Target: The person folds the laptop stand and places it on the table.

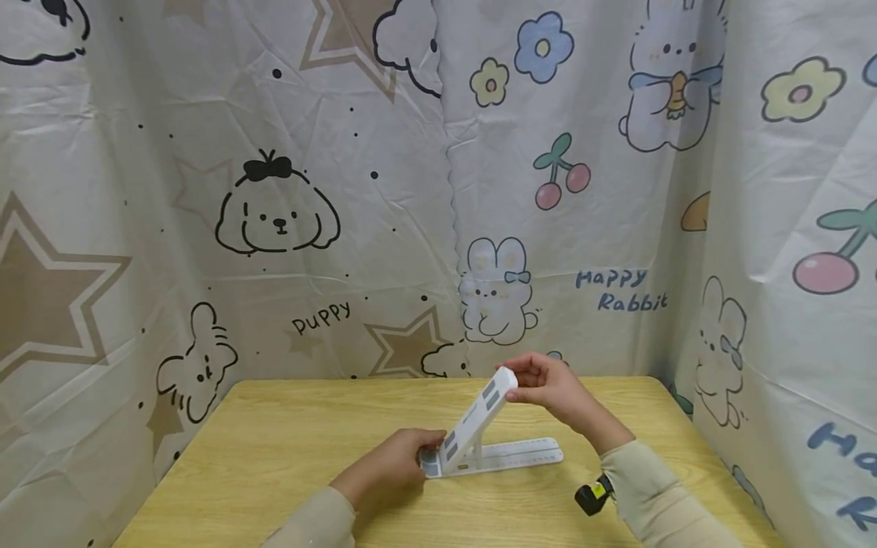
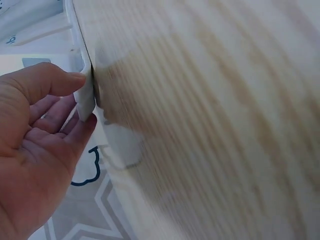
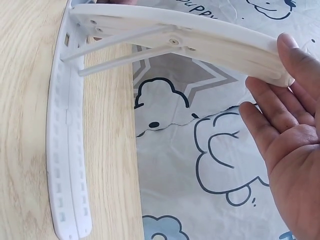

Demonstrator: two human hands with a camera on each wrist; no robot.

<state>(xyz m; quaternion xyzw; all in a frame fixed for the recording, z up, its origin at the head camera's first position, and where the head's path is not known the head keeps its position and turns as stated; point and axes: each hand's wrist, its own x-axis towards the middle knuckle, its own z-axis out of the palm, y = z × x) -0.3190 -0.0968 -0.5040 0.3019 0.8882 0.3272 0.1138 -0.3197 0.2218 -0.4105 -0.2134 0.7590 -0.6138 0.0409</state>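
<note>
A white folding laptop stand (image 1: 473,420) stands on the table, its upper panel raised at a slant above the slotted base (image 3: 68,150). Grey pads (image 1: 492,394) show on the panel's face. Two thin struts (image 3: 131,59) prop the panel from the base in the right wrist view. My left hand (image 1: 396,459) grips the hinge end low at the table, thumb on top and fingers beneath, as the left wrist view shows. With thumb and fingers, my right hand (image 1: 553,390) pinches the panel's raised free end.
The light wood table (image 1: 308,426) runs back to a patterned curtain (image 1: 384,228), which also hangs along both sides. A small black wrist camera (image 1: 591,498) sits at my right sleeve, over the table in the head view.
</note>
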